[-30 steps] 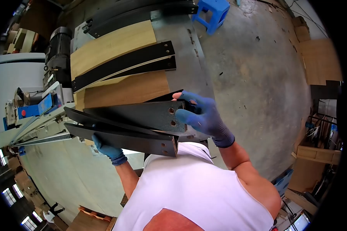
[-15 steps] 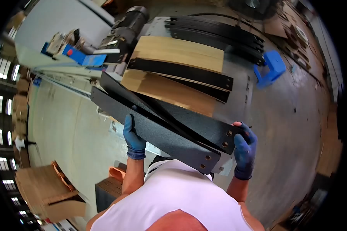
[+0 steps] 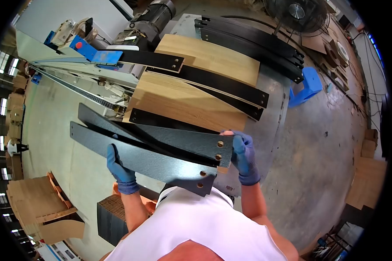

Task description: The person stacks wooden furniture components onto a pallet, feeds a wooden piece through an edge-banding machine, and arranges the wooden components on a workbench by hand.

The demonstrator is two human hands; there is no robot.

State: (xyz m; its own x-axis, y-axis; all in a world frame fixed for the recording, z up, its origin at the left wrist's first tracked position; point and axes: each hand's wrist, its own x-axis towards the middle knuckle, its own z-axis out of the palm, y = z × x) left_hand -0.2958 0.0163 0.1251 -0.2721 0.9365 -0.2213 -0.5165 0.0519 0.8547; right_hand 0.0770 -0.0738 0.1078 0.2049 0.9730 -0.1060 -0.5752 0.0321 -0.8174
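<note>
Both my hands wear blue gloves. My left hand (image 3: 121, 168) is wrapped around the lower edge of a long dark board (image 3: 139, 150), thumb on its face. Two holes show near this board's right end. My right hand (image 3: 245, 157) grips the right end of a second dark board (image 3: 191, 140), also with two holes. The two boards lie at a slight angle, overlapping, held in front of my body. Just beyond them, another black board (image 3: 154, 118) rests on a wood-coloured panel (image 3: 187, 100), partly hidden. More black boards (image 3: 222, 87) lie across the wood-coloured panels.
A machine with a blue guide (image 3: 106, 57) stands at the left, a black board (image 3: 152, 58) sticking out of it. Stacked black boards (image 3: 252, 43) lie at the table's far side, near a blue stool (image 3: 305, 87) and a fan (image 3: 296, 12). Cardboard (image 3: 35, 200) stands lower left.
Both hands and the two held boards have shifted left. A black board now sticks out from the machine's blue guide. The black board beyond the held ones has come into view.
</note>
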